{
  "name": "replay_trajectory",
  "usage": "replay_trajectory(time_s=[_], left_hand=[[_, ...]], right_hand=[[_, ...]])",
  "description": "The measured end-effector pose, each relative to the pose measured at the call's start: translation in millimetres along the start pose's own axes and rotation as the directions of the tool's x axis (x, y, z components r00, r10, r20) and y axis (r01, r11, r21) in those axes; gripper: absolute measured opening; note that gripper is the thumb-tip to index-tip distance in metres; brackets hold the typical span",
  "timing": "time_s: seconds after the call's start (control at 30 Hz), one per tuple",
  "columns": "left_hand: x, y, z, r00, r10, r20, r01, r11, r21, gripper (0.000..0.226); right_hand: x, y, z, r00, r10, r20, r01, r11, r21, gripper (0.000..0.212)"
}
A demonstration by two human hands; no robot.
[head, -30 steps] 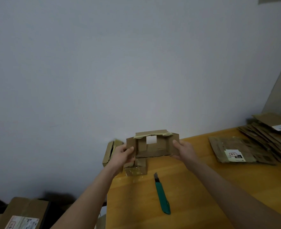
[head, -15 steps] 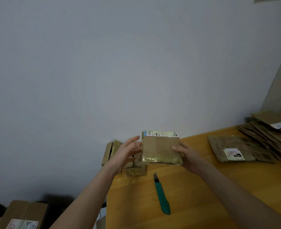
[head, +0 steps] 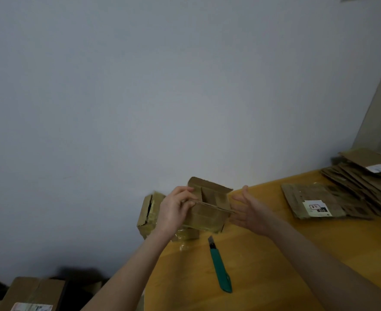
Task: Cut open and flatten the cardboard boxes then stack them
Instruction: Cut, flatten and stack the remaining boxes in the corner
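Observation:
A small brown cardboard box [head: 209, 207] with open flaps is held above the far left part of the wooden table [head: 263, 261]. My left hand [head: 176, 209] grips its left side, fingers curled over the top edge. My right hand [head: 247, 209] is spread, palm toward the box's right side, its fingertips at or just off the box. A green utility knife [head: 219, 268] lies on the table in front of the box, blade end toward it. Another small taped box [head: 149, 214] stands at the table's far left corner, and one more [head: 187, 235] sits under the held box.
Flattened cardboard [head: 312, 200] with a white label lies at the right, beside a bigger pile of flattened boxes [head: 369, 176] at the far right edge. A large box [head: 32, 292] stands on the floor at the lower left. A plain wall rises behind the table.
The box has been turned in my hands, from its taped face toward me to its open flaps up. My right hand has let go and opened beside it.

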State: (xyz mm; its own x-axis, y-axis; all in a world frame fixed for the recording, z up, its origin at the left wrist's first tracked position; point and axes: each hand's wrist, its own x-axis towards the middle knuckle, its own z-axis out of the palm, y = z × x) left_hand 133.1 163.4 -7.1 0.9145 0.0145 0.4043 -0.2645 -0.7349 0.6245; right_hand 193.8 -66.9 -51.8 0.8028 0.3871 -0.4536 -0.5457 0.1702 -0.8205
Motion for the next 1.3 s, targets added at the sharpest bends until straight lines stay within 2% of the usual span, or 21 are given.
replay_trajectory(time_s=[0.1,0.17,0.3,0.4,0.47,0.57,0.67,0.73,0.77,0.8,0.87,0.9,0.97,1.07,1.17,1.2,1.3], left_hand=[[-6,2,3,0.982,0.188,0.008,-0.187,0.973,0.133,0.016],[-7,4,4,0.968,0.247,0.035,-0.250,0.953,0.171,0.017],[-8,9,6,0.958,0.276,0.076,-0.286,0.938,0.198,0.018],[-9,7,6,0.968,0.238,0.078,-0.249,0.951,0.185,0.017],[-7,2,3,0.981,0.194,0.026,-0.195,0.970,0.142,0.018],[-4,-4,0,0.994,0.113,0.014,-0.113,0.990,0.087,0.018],[-2,-6,-1,0.993,0.025,0.119,-0.035,0.996,0.085,0.019],[-2,-9,-6,0.954,-0.086,0.286,0.071,0.995,0.064,0.036],[-2,-10,-8,0.927,-0.137,0.349,0.148,0.989,-0.003,0.042],[-2,-9,-8,0.914,-0.183,0.362,0.232,0.968,-0.098,0.041],[2,-6,-6,0.904,-0.341,0.260,0.403,0.880,-0.249,0.034],[7,-4,-2,0.878,-0.431,0.207,0.474,0.844,-0.253,0.042],[15,-1,7,0.817,-0.543,0.191,0.572,0.805,-0.159,0.068],[22,-3,16,0.760,-0.618,0.203,0.630,0.777,0.008,0.082],[21,-13,18,0.753,-0.644,0.136,0.618,0.763,0.189,0.065],[19,-15,18,0.765,-0.632,0.121,0.611,0.773,0.173,0.054],[12,-14,12,0.832,-0.526,0.175,0.540,0.841,-0.042,0.029]], right_hand=[[-5,-5,12,0.998,-0.042,-0.044,0.036,0.992,-0.120,0.065],[-5,-4,18,0.993,-0.068,-0.100,0.041,0.968,-0.247,0.060],[0,0,28,0.972,-0.126,-0.196,0.033,0.907,-0.420,0.041],[4,3,33,0.951,-0.144,-0.274,0.001,0.886,-0.464,0.022],[6,1,29,0.924,-0.141,-0.357,0.003,0.933,-0.360,0.017],[6,1,23,0.920,-0.063,-0.387,0.009,0.990,-0.138,0.015],[6,-1,25,0.893,-0.092,-0.440,0.066,0.995,-0.073,0.014],[6,-3,28,0.849,-0.173,-0.500,0.124,0.984,-0.129,0.019],[5,-4,29,0.825,-0.219,-0.521,0.142,0.973,-0.185,0.022],[4,-4,30,0.805,-0.269,-0.529,0.155,0.956,-0.250,0.025],[2,-2,33,0.763,-0.395,-0.512,0.184,0.891,-0.414,0.033],[1,-1,35,0.741,-0.464,-0.485,0.194,0.840,-0.506,0.038],[-1,2,42,0.715,-0.565,-0.412,0.207,0.734,-0.647,0.044],[-2,8,52,0.730,-0.615,-0.300,0.269,0.661,-0.700,0.043],[-4,13,54,0.762,-0.601,-0.241,0.340,0.688,-0.641,0.041],[-5,14,53,0.779,-0.577,-0.244,0.357,0.729,-0.584,0.038],[-6,10,45,0.831,-0.453,-0.324,0.338,0.873,-0.353,0.021]])
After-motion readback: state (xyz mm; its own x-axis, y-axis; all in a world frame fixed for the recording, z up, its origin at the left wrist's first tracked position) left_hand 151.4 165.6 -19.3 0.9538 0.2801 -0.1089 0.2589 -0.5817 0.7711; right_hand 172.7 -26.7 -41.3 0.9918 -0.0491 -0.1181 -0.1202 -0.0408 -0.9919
